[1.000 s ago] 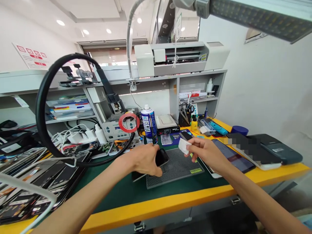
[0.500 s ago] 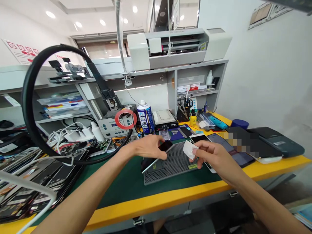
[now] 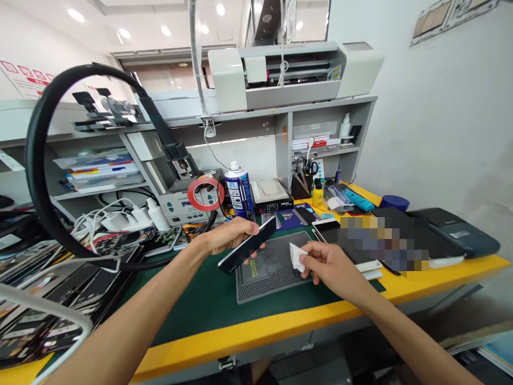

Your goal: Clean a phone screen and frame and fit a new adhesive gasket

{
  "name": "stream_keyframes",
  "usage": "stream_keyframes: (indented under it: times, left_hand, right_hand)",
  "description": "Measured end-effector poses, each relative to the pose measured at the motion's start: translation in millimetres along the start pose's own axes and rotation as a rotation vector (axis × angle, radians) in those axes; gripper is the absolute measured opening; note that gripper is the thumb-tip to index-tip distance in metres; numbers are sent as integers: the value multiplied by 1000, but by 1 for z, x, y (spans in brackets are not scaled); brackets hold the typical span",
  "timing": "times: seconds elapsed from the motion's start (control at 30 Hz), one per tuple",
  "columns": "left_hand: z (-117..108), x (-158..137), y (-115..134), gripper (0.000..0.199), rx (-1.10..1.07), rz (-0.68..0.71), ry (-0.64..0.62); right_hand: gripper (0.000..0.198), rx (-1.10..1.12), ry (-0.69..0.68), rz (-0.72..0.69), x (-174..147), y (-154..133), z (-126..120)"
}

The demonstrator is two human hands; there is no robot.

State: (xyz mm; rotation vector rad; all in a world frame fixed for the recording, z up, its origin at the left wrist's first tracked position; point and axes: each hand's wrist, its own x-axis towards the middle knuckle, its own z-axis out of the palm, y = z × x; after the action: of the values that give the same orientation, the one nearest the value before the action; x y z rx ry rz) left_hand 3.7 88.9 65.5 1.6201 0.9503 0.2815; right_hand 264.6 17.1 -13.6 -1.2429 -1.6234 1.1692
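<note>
So your left hand [image 3: 232,235] has a firm grip on a dark smartphone [image 3: 249,247], held tilted over the left part of that gray perforated mat [image 3: 276,286]. Your right hand [image 3: 326,264] is pinching a crumpled white wipe [image 3: 296,258] between thumb and fingers, above the mat's right part, and the wipe is clearly apart from the phone. The mat lies on your green-topped bench [image 3: 218,339] with the yellow edge. Just right of the mat you've got a white-framed device [image 3: 339,240]; behind it, a blue-and-white spray can [image 3: 239,195] stands upright, and a yellow bottle [image 3: 318,196] sits behind and to the right.
</note>
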Motion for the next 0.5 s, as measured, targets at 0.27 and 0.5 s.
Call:
stream_keyframes:
  times: [0.27,0.5]
  left_hand:
    - [5,8,-8,45,203,27,99]
    - [33,0,-3,68,647,105,250]
  right_hand:
    - [22,3,71,-40,-5,9,7]
    - [24,28,101,-54,-8,8,8]
